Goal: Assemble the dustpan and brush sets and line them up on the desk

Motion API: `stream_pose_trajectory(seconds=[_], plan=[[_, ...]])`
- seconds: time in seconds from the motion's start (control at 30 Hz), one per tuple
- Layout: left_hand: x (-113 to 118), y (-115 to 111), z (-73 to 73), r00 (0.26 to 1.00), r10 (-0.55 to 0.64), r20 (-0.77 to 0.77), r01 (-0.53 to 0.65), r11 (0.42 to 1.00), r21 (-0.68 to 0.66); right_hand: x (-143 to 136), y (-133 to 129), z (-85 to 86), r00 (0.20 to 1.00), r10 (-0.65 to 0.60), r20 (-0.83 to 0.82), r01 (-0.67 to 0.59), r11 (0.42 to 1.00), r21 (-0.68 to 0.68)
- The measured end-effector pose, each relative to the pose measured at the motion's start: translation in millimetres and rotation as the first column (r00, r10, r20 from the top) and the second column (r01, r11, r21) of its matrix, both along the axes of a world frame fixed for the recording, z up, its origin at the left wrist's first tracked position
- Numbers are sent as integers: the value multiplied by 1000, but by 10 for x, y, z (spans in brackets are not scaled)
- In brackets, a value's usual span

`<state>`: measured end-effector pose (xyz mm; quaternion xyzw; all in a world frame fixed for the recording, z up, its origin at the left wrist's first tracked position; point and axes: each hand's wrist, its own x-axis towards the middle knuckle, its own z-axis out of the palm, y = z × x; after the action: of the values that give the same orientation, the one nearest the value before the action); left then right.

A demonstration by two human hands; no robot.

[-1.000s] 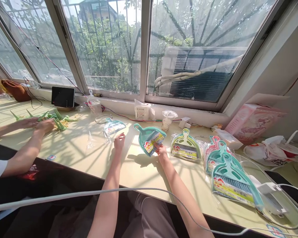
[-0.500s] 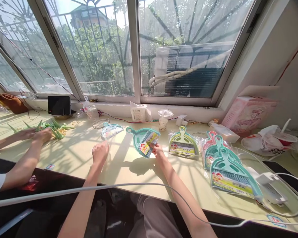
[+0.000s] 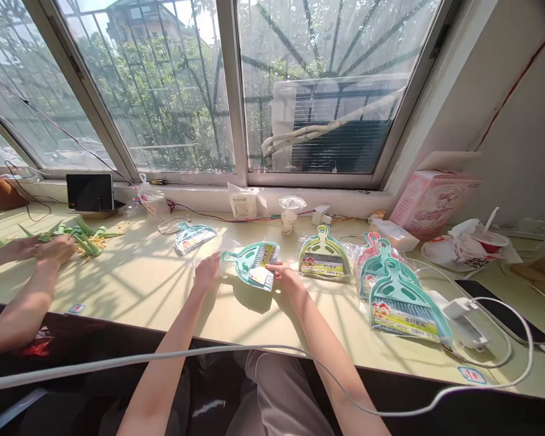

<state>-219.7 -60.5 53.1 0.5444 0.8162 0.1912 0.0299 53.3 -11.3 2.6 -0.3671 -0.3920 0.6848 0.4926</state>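
Observation:
A teal dustpan and brush set (image 3: 245, 263) with a colourful label is held just above the table. My right hand (image 3: 285, 277) grips its brush end at the right. My left hand (image 3: 208, 271) is closed beside the handle end; what its fingers hold there, perhaps a clear wrapper, is too small to make out. Behind my left hand lies a wrapped light blue set (image 3: 194, 237). To the right rest a wrapped yellow-green set (image 3: 324, 257) and a pile of wrapped teal sets (image 3: 404, 309), with a pink one (image 3: 371, 242) at the back.
Another person's hands (image 3: 57, 248) work among green spiky pieces (image 3: 88, 242) at the left. A tablet (image 3: 89, 192), a cup (image 3: 289, 218) and a pink box (image 3: 436, 203) stand near the window. A white cable (image 3: 163, 356) crosses the foreground; a phone (image 3: 502, 309) lies at right.
My left hand has moved right to the handle end of the teal set. The set has turned so its handle points left. The view has shifted slightly to the right.

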Motion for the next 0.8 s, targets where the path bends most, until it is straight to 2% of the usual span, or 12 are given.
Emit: stream_pose_trajectory(seconds=[0.13, 0.3, 0.37, 0.47, 0.53, 0.67, 0.8], plan=[[11, 32, 25, 996, 86, -39, -82, 993, 85, -3, -28, 143, 995, -10, 98, 22, 992, -125], [18, 62, 50, 991, 130, -33, -123, 979, 162, 72, -135, 337, 995, 49, 89, -42, 996, -75], [37, 58, 38, 996, 69, -47, -58, 977, 203, 53, -185, 351, 997, 54, 61, -50, 997, -66], [118, 39, 1, 983, -136, -120, 161, 958, 237, -39, -218, 314, 1000, 13, 26, -11, 995, -99], [202, 35, -13, 962, -224, -153, 258, 931, 258, -114, -213, 262, 1000, -31, -2, 30, 991, -133], [386, 70, 38, 961, -259, -95, 276, 900, 336, -236, -170, 129, 992, -87, -97, 74, 989, -129], [484, 71, 107, 911, -402, -94, 408, 840, 357, -316, -84, 14, 991, -81, -104, 69, 991, -115]])
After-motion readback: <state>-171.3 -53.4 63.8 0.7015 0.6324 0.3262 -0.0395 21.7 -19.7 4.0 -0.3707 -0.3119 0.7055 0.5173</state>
